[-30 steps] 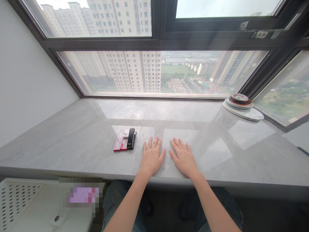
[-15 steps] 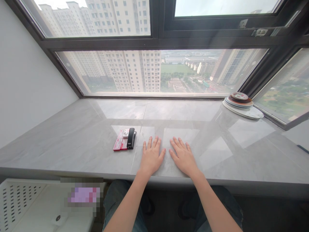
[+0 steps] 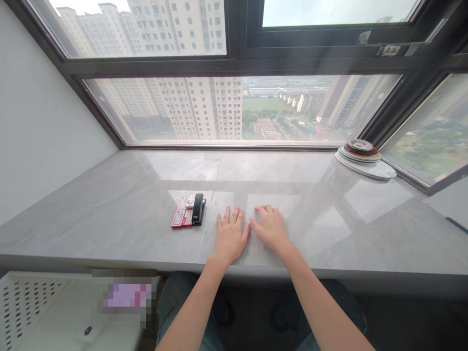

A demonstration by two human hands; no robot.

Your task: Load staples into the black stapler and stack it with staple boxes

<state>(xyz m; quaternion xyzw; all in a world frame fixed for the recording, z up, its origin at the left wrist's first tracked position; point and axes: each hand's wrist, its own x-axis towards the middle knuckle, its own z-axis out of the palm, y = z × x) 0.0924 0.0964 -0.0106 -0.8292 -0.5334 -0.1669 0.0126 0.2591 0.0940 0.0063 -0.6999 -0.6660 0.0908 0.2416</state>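
Note:
My left hand (image 3: pixel 230 236) lies flat on the grey stone window sill (image 3: pixel 109 214), fingers stretched out and holding nothing. Close beside it on the right, my right hand (image 3: pixel 269 226) rests on the sill with its fingers bent at the knuckles, tips touching the surface, nothing in it. Just left of my left hand lies a black stapler (image 3: pixel 198 209) on top of small red and white boxes (image 3: pixel 181 217).
A stack of plates (image 3: pixel 362 157) sits at the sill's far right corner by the dark window frame (image 3: pixel 234 66). A white perforated unit (image 3: pixel 32 304) stands below the sill at lower left. My knees are under the sill's front edge.
My right hand has drawn slightly left toward my left hand and its fingers have bent from flat. My left hand has stayed put.

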